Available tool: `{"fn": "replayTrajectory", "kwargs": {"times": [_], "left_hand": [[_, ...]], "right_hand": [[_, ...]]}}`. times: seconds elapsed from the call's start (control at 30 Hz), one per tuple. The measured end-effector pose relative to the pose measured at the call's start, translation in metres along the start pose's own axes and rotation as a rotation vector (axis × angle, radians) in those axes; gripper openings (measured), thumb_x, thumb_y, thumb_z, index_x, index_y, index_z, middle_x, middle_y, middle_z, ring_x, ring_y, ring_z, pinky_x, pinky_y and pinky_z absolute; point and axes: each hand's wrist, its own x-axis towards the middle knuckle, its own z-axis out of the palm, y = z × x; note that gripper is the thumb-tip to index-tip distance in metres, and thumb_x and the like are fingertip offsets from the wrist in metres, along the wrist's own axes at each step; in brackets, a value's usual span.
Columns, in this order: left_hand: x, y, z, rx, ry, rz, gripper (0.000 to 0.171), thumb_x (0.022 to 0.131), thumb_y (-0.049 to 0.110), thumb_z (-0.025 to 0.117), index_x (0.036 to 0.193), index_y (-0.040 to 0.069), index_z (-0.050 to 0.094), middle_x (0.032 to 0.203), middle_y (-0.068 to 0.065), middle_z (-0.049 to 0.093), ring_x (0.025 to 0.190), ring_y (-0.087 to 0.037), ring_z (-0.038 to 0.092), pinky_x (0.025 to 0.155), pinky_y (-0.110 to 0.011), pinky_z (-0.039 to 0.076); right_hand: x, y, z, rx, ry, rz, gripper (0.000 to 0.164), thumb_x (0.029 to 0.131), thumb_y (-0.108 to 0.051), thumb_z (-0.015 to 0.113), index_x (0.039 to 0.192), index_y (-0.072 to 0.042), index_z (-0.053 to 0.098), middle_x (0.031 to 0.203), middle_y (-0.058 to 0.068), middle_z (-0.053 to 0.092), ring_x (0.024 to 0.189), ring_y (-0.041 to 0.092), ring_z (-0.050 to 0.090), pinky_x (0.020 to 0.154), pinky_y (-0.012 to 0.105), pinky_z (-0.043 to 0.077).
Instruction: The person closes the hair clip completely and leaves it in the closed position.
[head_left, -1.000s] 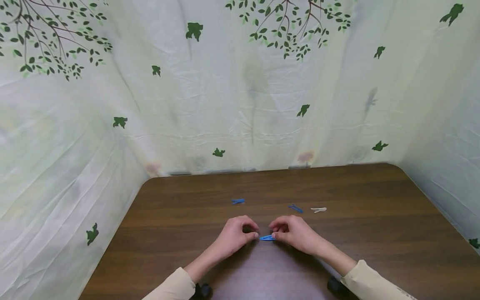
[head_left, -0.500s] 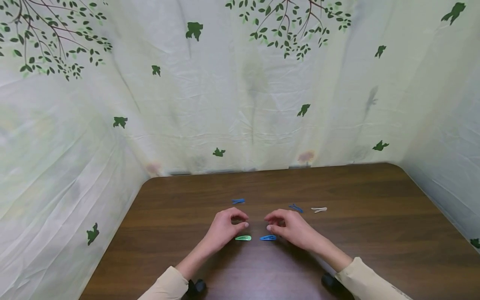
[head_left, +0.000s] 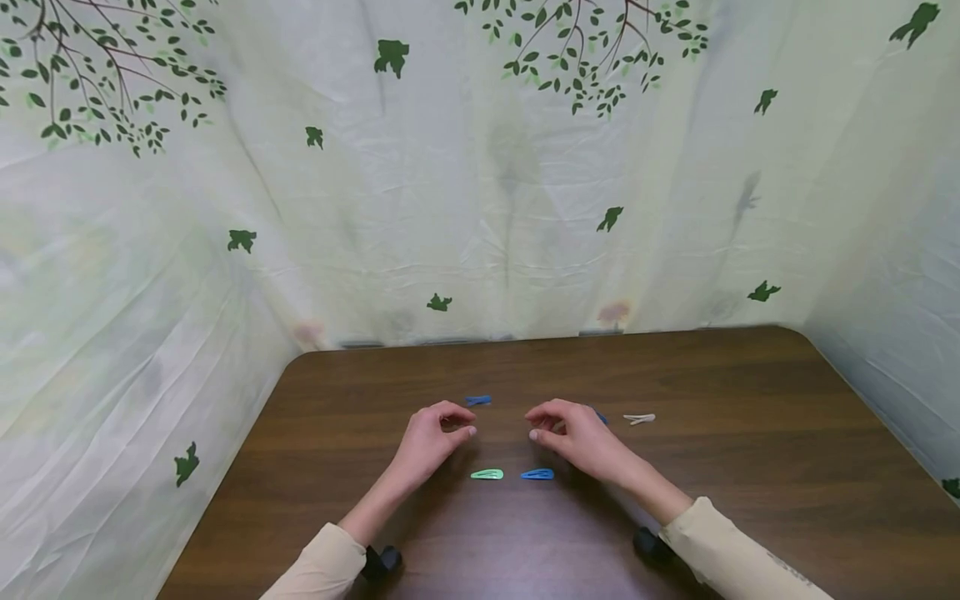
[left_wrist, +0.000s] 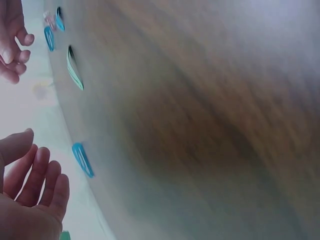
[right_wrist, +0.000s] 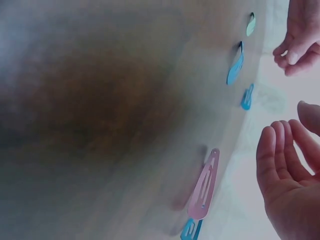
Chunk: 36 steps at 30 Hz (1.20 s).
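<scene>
A green snap hair clip (head_left: 487, 474) and a blue snap hair clip (head_left: 537, 474) lie side by side on the table, a small gap between them. My left hand (head_left: 432, 442) is above and left of the green clip, fingers loosely bent, holding nothing. Beyond its fingertips lies another blue hair clip (head_left: 478, 401). Over to the right, my right hand (head_left: 579, 435) hovers past the front blue clip, also holding nothing. It covers most of a further blue hair clip (head_left: 598, 414). Beside that lies a pale hair clip (head_left: 639, 418), which looks pink in the right wrist view (right_wrist: 203, 190).
The brown wooden table (head_left: 360, 375) has rounded back corners. Pale curtains (head_left: 480, 183) printed with leaves and branches hang around its back and sides. Dark devices, such as the left one (head_left: 381, 563), are strapped at both wrists.
Both hands have left the front two clips and moved up and away, the left also leftward. The green clip, hidden earlier, now shows. My right hand now covers more of the blue clip behind it.
</scene>
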Motion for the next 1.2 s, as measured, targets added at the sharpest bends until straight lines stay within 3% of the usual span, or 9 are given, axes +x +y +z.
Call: {"fn": "replayTrajectory", "kwargs": {"times": [0.4,0.93,1.2], "left_hand": [[0.009,-0.014,-0.012,-0.001,0.014,-0.104,0.017,0.082,0.010,0.080,0.098,0.009,0.075,0.089,0.005,0.069,0.084,-0.016,0.065,0.075,-0.033,0.052],[0.023,-0.035,-0.024,0.008,-0.041,-0.160,0.020,0.083,0.009,0.079,0.102,0.006,0.074,0.090,0.001,0.070,0.080,-0.016,0.063,0.067,-0.029,0.052],[0.030,-0.040,-0.028,0.010,-0.053,-0.172,0.020,0.084,0.008,0.078,0.103,0.004,0.073,0.090,-0.001,0.070,0.081,-0.017,0.062,0.067,-0.030,0.052]], "right_hand": [[0.017,0.004,0.003,-0.004,0.024,0.019,0.025,0.091,-0.015,0.071,0.115,-0.006,0.069,0.095,-0.009,0.066,0.084,0.010,0.061,0.076,0.028,0.053],[0.039,0.009,0.007,-0.061,-0.005,0.065,0.025,0.092,-0.015,0.070,0.115,-0.007,0.070,0.097,-0.006,0.066,0.085,0.011,0.061,0.076,0.030,0.051],[0.049,0.011,0.009,-0.088,-0.017,0.022,0.024,0.092,-0.012,0.069,0.114,-0.004,0.069,0.101,0.001,0.068,0.086,0.014,0.062,0.075,0.032,0.050]]}}
